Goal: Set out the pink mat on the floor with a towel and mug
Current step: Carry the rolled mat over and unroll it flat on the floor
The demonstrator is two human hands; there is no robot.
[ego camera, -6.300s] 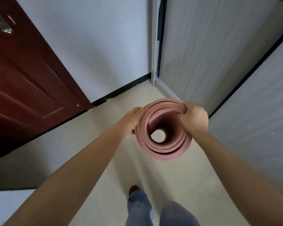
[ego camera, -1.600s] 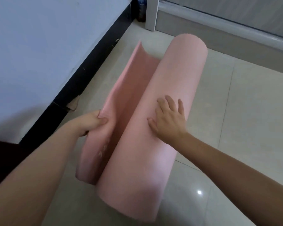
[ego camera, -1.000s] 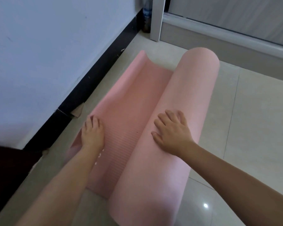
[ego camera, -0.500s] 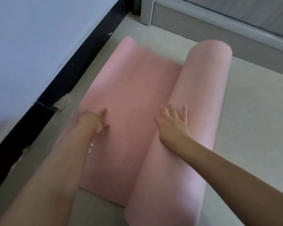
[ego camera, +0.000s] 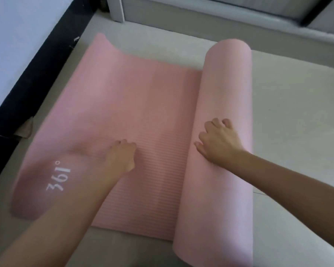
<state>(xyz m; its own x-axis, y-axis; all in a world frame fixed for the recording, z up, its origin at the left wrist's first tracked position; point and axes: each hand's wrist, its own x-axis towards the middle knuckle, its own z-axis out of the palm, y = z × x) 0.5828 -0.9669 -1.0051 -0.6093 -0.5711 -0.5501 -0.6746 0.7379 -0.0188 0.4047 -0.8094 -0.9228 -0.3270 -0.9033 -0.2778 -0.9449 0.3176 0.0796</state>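
Pink ribbed foam mat point(ego camera: 143, 105) is seen half unrolled on the pale tiled floor point(ego camera: 297, 112), flat part spread toward the black skirting board point(ego camera: 37, 70), white "361°" print point(ego camera: 58, 177) showing near the left corner. Rolled-up part point(ego camera: 220, 170) is sat along the right side. Left hand point(ego camera: 121, 158) is pressed on the flat ribbed bit with fingers curled, nothing gripped. Right hand point(ego camera: 218, 143) is laid on the roll, fingers loosely spread, not closed around it.
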